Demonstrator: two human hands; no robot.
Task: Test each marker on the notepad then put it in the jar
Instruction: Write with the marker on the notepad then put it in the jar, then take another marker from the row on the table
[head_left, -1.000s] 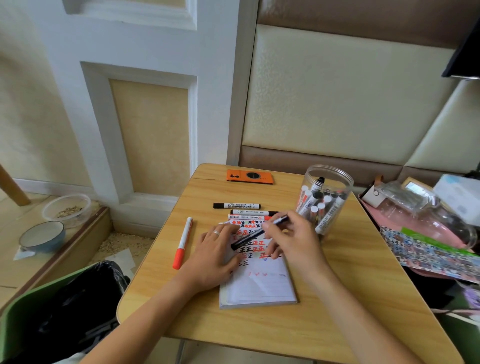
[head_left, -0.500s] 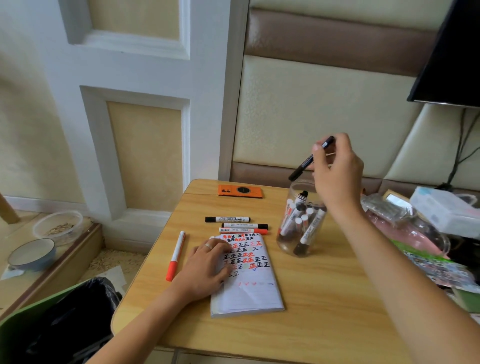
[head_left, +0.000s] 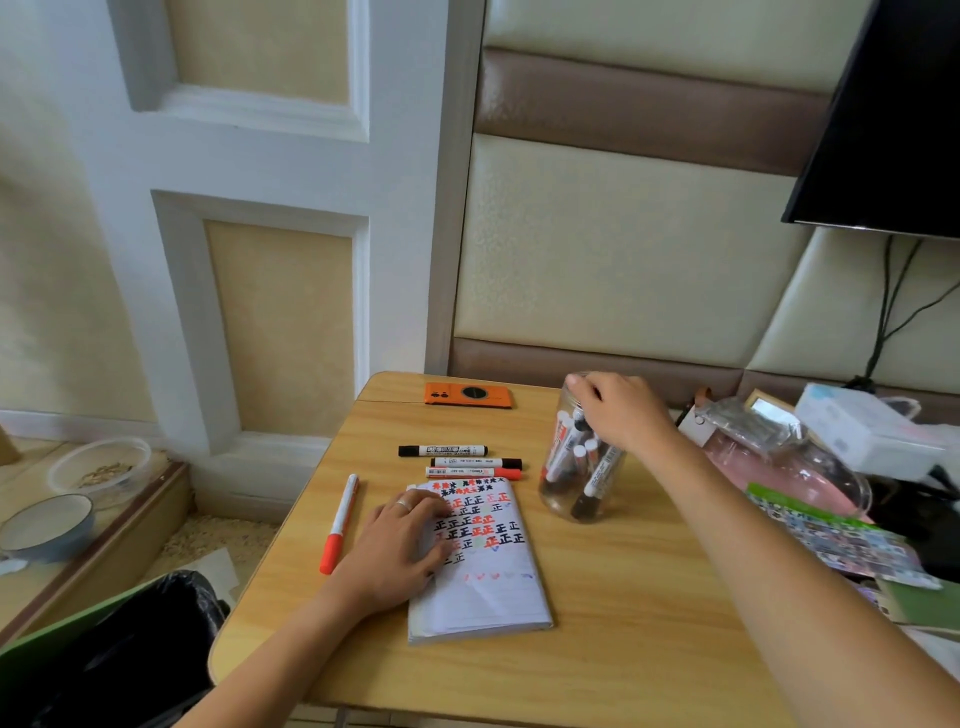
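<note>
The notepad (head_left: 483, 592) lies on the wooden table (head_left: 623, 639), its upper half covered in black and red test marks. My left hand (head_left: 395, 551) rests flat on its left side, fingers straight. The clear jar (head_left: 563, 499) stands to the right of the pad with several markers upright inside. My right hand (head_left: 621, 410) covers the jar's mouth with fingers bent down into it; the thin black marker is hidden. Above the pad lie a black marker (head_left: 441, 450), a black-capped marker (head_left: 475, 462) and a red-capped marker (head_left: 472, 472). A red pen (head_left: 340, 522) lies left of the pad.
An orange phone (head_left: 467, 395) lies at the table's far edge. Bags, a box and printed sheets (head_left: 831, 540) crowd the right side. A bin with a black bag (head_left: 130, 654) stands at lower left, and two bowls (head_left: 47, 525) sit on the low ledge beyond it.
My right hand lifted the thin black marker off the notepad, carried it up over the jar, and has now come down onto the jar's mouth. My left hand stayed on the pad.
</note>
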